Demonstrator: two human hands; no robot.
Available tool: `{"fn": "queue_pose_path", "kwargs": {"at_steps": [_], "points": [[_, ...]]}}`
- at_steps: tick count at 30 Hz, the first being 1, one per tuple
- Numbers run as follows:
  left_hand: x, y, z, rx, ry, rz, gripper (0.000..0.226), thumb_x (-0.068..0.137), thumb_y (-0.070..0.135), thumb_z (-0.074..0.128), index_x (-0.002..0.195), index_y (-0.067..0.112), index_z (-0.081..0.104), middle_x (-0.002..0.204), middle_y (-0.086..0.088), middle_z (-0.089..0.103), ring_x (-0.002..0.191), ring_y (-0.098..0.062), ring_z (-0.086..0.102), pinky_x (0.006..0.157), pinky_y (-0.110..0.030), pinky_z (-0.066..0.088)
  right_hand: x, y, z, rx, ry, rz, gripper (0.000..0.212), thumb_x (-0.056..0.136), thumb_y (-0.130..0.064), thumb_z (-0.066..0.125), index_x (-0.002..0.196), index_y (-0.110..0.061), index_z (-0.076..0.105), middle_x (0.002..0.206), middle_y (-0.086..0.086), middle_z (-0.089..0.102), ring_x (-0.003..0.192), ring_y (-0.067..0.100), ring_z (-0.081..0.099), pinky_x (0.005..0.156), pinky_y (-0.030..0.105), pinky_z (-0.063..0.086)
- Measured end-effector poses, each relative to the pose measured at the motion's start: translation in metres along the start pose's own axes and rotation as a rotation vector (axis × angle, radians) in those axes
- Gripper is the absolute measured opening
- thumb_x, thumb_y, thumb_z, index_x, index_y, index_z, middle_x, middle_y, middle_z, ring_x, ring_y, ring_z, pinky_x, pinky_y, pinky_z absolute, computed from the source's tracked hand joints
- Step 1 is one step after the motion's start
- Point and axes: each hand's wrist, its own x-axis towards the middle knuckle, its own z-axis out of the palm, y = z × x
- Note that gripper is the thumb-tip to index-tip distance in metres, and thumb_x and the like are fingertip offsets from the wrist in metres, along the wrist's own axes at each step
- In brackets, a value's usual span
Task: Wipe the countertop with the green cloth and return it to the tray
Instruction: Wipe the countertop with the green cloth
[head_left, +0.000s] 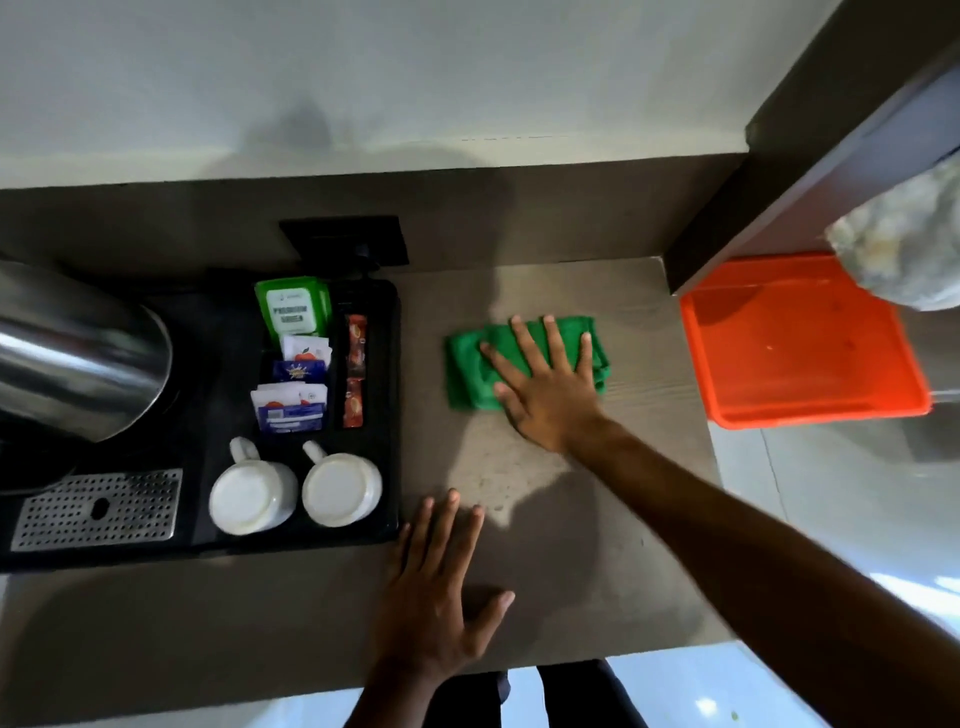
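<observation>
A folded green cloth (470, 366) lies on the brown countertop (571, 519), near its back. My right hand (545, 387) presses flat on the cloth with the fingers spread, covering its right half. My left hand (441, 587) rests palm down on the countertop near the front edge, fingers apart, holding nothing. An orange tray (810, 410) sits at the right end of the countertop, to the right of the cloth, and juts out past the counter's edge.
A black tray (387, 415) on the left holds two upturned white mugs (296, 491), sachets (293, 364), a steel kettle (78, 353) and a drip grate (98, 509). A dark cabinet side (779, 208) stands above the orange tray. A pale cloth bundle (904, 249) hangs at the right edge.
</observation>
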Motion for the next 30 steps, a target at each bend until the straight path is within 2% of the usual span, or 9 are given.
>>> {"fn": "queue_pose_path", "kwargs": {"at_steps": [4, 7, 10, 13, 17, 20, 23, 26, 30], "points": [[0.000, -0.005, 0.004, -0.052, 0.061, 0.044, 0.100, 0.080, 0.069, 0.063, 0.164, 0.029, 0.025, 0.174, -0.005, 0.022, 0.162, -0.030, 0.013, 0.130, -0.043, 0.010, 0.020, 0.073, -0.016, 0.018, 0.016, 0.206, 0.061, 0.099, -0.058, 0.017, 0.159, -0.051, 0.009, 0.175, -0.002, 0.001, 0.160, 0.042, -0.005, 0.120, 0.077, -0.002], [0.000, -0.004, 0.001, -0.089, 0.052, 0.045, 0.102, 0.076, 0.064, 0.068, 0.162, 0.027, 0.028, 0.174, -0.006, 0.021, 0.162, -0.030, 0.011, 0.131, -0.045, 0.011, 0.050, 0.025, -0.017, 0.174, 0.048, 0.430, 0.061, 0.100, -0.057, 0.018, 0.160, -0.048, 0.007, 0.175, 0.003, -0.005, 0.157, 0.048, -0.013, 0.115, 0.079, -0.011], [0.001, 0.000, -0.004, -0.094, 0.051, 0.049, 0.100, 0.077, 0.065, 0.069, 0.161, 0.023, 0.034, 0.173, -0.007, 0.022, 0.162, -0.031, 0.013, 0.129, -0.050, 0.017, 0.018, -0.026, -0.001, 0.060, 0.016, 0.139, 0.061, 0.100, -0.056, 0.017, 0.160, -0.048, 0.010, 0.175, 0.003, -0.002, 0.158, 0.048, -0.009, 0.114, 0.079, -0.009], [-0.009, -0.005, -0.004, -0.020, 0.034, 0.005, 0.094, 0.083, 0.071, 0.061, 0.160, 0.023, 0.037, 0.172, -0.006, 0.023, 0.161, -0.031, 0.016, 0.127, -0.051, 0.021, -0.030, 0.018, 0.002, -0.071, -0.069, -0.067, 0.062, 0.097, -0.059, 0.011, 0.159, -0.052, 0.010, 0.175, -0.002, 0.003, 0.160, 0.042, -0.002, 0.118, 0.077, -0.001], [-0.031, -0.014, 0.001, 0.064, 0.038, -0.041, 0.091, 0.088, 0.081, 0.040, 0.162, 0.030, 0.029, 0.175, -0.001, 0.015, 0.162, -0.026, 0.013, 0.129, -0.052, 0.004, -0.018, 0.081, -0.009, 0.019, -0.021, 0.244, 0.063, 0.096, -0.058, 0.015, 0.158, -0.054, 0.003, 0.175, -0.005, -0.004, 0.159, 0.042, -0.008, 0.118, 0.079, -0.003], [-0.030, -0.017, 0.003, 0.053, 0.046, -0.047, 0.092, 0.087, 0.081, 0.039, 0.163, 0.029, 0.027, 0.176, -0.001, 0.015, 0.162, -0.023, 0.009, 0.130, -0.053, 0.002, 0.003, 0.036, -0.001, 0.134, 0.076, 0.402, 0.064, 0.095, -0.059, 0.014, 0.158, -0.051, 0.008, 0.175, 0.001, -0.001, 0.158, 0.046, -0.008, 0.116, 0.081, -0.005], [-0.032, -0.011, 0.001, 0.065, 0.050, -0.076, 0.099, 0.086, 0.080, 0.045, 0.163, 0.020, 0.026, 0.175, -0.002, 0.016, 0.162, -0.023, 0.013, 0.129, -0.055, 0.007, -0.048, -0.030, 0.025, 0.070, 0.081, 0.244, 0.062, 0.097, -0.058, 0.021, 0.158, -0.047, 0.022, 0.174, 0.007, 0.013, 0.157, 0.050, 0.007, 0.116, 0.081, 0.003], [-0.046, -0.007, -0.001, 0.070, 0.026, -0.145, 0.107, 0.083, 0.078, 0.052, 0.163, 0.012, 0.025, 0.174, -0.003, 0.017, 0.161, -0.026, 0.015, 0.128, -0.059, 0.012, -0.158, -0.027, 0.060, -0.015, 0.035, 0.067, 0.059, 0.100, -0.059, 0.029, 0.157, -0.055, 0.016, 0.173, 0.002, 0.016, 0.157, 0.046, 0.015, 0.115, 0.081, 0.010], [-0.053, -0.010, 0.006, 0.105, 0.057, -0.128, 0.108, 0.086, 0.082, 0.044, 0.164, 0.011, 0.019, 0.176, -0.004, 0.012, 0.163, -0.026, 0.007, 0.130, -0.055, 0.005, -0.156, 0.042, 0.045, -0.021, -0.016, 0.222, 0.066, 0.097, -0.060, 0.035, 0.157, -0.055, 0.007, 0.174, -0.001, 0.008, 0.158, 0.046, 0.008, 0.115, 0.082, 0.010]]}}
